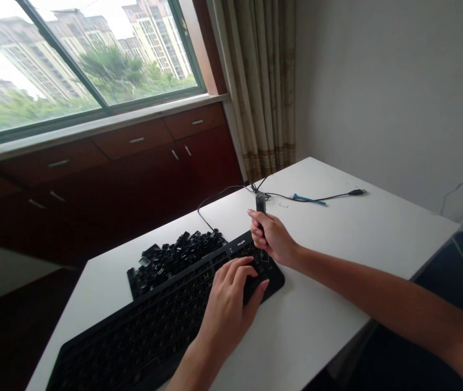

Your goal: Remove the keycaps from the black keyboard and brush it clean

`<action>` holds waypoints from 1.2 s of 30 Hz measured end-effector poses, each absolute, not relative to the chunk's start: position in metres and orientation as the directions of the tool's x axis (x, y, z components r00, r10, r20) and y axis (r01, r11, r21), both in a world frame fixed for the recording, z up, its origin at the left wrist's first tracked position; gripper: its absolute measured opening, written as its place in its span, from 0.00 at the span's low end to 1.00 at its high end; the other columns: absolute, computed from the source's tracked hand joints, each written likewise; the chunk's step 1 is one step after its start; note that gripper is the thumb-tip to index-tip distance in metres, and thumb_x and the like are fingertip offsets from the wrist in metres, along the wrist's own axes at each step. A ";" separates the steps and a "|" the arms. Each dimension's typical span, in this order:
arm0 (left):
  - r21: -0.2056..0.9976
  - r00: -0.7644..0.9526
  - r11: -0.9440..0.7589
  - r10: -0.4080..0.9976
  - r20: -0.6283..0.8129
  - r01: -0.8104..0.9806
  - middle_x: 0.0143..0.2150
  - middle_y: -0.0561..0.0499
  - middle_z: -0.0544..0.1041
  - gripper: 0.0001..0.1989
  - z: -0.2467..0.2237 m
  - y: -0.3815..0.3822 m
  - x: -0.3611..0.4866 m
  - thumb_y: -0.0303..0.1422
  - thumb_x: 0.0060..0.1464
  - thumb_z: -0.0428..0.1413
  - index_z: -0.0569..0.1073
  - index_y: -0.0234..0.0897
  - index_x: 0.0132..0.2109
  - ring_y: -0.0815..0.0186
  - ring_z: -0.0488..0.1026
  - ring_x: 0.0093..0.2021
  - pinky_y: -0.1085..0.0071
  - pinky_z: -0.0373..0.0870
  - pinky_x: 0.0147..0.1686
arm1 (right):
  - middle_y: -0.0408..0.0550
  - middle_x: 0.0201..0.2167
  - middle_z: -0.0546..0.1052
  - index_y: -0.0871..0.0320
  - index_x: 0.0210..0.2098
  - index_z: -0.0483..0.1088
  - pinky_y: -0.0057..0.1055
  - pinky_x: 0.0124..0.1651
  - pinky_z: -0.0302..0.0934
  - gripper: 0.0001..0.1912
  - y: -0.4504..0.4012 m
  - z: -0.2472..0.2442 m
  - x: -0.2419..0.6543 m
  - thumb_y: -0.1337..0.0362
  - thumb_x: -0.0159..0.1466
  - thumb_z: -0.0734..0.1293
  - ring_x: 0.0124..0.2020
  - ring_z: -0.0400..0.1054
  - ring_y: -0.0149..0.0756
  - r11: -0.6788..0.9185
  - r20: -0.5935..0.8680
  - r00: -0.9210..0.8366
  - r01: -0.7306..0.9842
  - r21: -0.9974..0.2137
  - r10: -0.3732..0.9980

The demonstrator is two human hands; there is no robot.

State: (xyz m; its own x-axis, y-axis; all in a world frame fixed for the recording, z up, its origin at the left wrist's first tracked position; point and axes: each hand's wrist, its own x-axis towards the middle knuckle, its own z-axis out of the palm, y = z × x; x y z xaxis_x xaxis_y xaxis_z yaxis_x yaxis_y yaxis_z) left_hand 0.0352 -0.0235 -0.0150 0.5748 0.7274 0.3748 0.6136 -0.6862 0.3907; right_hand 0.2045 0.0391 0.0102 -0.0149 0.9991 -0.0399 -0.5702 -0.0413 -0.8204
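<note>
The right hand [274,237] is gripping a dark, block-ended tool [260,204] upright over the right end of the long black plastic keyboard [153,326], which is running from near left to far right beneath the loosely spread left hand [229,290].

Adds up to one left hand [233,285], one right hand [274,236], two in all; one keyboard [174,312]; one black tool [260,203]. Includes one heap of loose keycaps [178,251], dozens, too overlapped for an exact count. Also takes in one USB plug [356,192], one blue piece [309,200], one bent wire [283,206], one table [349,228], one curtain [258,81], seven cabinet handles [137,140].
</note>
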 end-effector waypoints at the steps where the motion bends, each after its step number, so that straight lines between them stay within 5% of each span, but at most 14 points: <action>1: 0.394 0.575 -0.685 0.728 0.372 0.613 0.57 0.45 0.73 0.07 -0.015 -0.023 0.035 0.35 0.63 0.57 0.69 0.41 0.47 0.54 0.69 0.58 0.50 0.69 0.57 | 0.33 0.15 0.57 0.55 0.23 0.58 0.25 0.16 0.38 0.22 0.038 0.010 0.203 0.50 0.60 0.71 0.13 0.46 0.22 -0.041 -0.046 -0.006 -0.569 -0.821 0.999; 17: 0.408 0.591 -0.680 0.732 0.339 0.609 0.57 0.45 0.72 0.04 -0.013 -0.021 0.036 0.35 0.63 0.56 0.72 0.41 0.43 0.53 0.68 0.58 0.51 0.69 0.56 | 0.33 0.16 0.53 0.53 0.22 0.52 0.27 0.17 0.41 0.27 0.033 0.004 0.191 0.44 0.62 0.68 0.15 0.47 0.24 0.103 0.011 0.187 -0.490 -0.866 0.982; 23: 0.416 0.597 -0.686 0.726 0.341 0.597 0.59 0.45 0.72 0.05 -0.011 -0.022 0.037 0.34 0.63 0.56 0.72 0.42 0.46 0.53 0.67 0.59 0.51 0.68 0.57 | 0.37 0.18 0.59 0.53 0.24 0.58 0.30 0.21 0.46 0.24 0.020 -0.002 0.184 0.44 0.64 0.67 0.18 0.53 0.28 0.180 0.096 0.236 -0.364 -0.914 0.967; 28: 0.501 0.570 -0.647 0.756 0.322 0.575 0.57 0.47 0.73 0.04 -0.010 -0.021 0.038 0.35 0.63 0.57 0.72 0.42 0.44 0.55 0.68 0.58 0.52 0.69 0.56 | 0.39 0.20 0.63 0.54 0.27 0.63 0.30 0.23 0.48 0.21 0.014 -0.004 0.180 0.46 0.63 0.70 0.21 0.55 0.29 0.185 0.132 0.172 -0.341 -0.922 0.976; 36: 0.598 0.516 -0.567 0.810 0.279 0.566 0.57 0.48 0.73 0.08 -0.014 -0.017 0.037 0.34 0.58 0.61 0.71 0.43 0.44 0.57 0.68 0.57 0.53 0.68 0.57 | 0.33 0.19 0.52 0.53 0.26 0.52 0.27 0.18 0.43 0.28 0.037 0.000 0.189 0.37 0.65 0.61 0.16 0.45 0.24 0.077 0.097 -0.012 -0.505 -0.860 0.995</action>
